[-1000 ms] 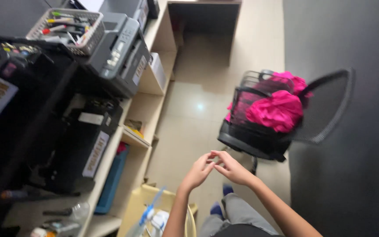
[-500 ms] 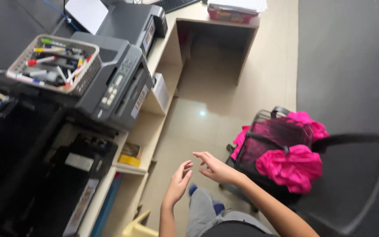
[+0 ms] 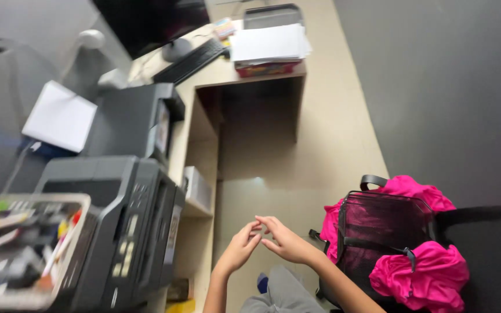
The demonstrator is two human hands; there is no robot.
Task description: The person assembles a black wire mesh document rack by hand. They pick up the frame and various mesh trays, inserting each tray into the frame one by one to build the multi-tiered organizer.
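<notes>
2 bare hands meet low in the middle of the view: the left hand (image 3: 240, 248) and the right hand (image 3: 284, 240) are held out over the pale floor (image 3: 343, 139) with their fingertips touching, fingers loosely curled. Whether anything small is pinched between them cannot be told; no object shows there.

2 grey printers stand along the left side, the nearer printer (image 3: 129, 232) just beside the hands and the farther printer (image 3: 131, 119) behind it. 1 white tray (image 3: 82, 232) rests on the nearer one, filled with a blurred jumble of coloured pens and markers. 1 white sheet (image 3: 59, 116) lies beside the farther one.

On the desk (image 3: 215, 72) at the top lie 1 black keyboard (image 3: 189, 61) and 1 stack of white paper (image 3: 269, 43).

To the right, 1 black mesh basket (image 3: 384, 232) holds bright pink cloth (image 3: 418, 278), which spills over its rim on 2 sides.
</notes>
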